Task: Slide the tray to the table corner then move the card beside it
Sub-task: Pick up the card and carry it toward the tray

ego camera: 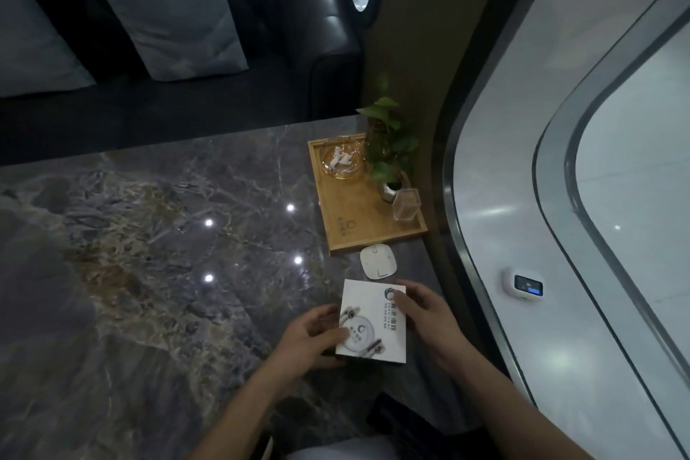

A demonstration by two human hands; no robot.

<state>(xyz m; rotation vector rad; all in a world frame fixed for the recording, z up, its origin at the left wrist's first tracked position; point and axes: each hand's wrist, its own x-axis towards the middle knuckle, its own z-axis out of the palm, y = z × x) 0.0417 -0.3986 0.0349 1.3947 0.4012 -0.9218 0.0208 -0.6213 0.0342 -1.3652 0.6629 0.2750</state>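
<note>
Both hands hold a white printed card [373, 321] over the dark marble tabletop [157, 235]. The left hand [313, 338] grips the card's left edge, fingers curled under it and thumb on top. The right hand [425, 314] takes the right edge, thumb pressed on the printed face near the logo. Whether the card rests on the tabletop or is lifted off it cannot be told.

At 12 o'clock from the card, just beyond it, lies a small white square device [378, 261], and past that a wooden tray [351, 213] sits in the tabletop's far right corner, close to the wall. The tray carries a glass ashtray [342, 161] at its 11 o'clock, a potted plant [390, 161] at 1 o'clock, and a clear square cup [406, 205] at 4 o'clock.
</note>
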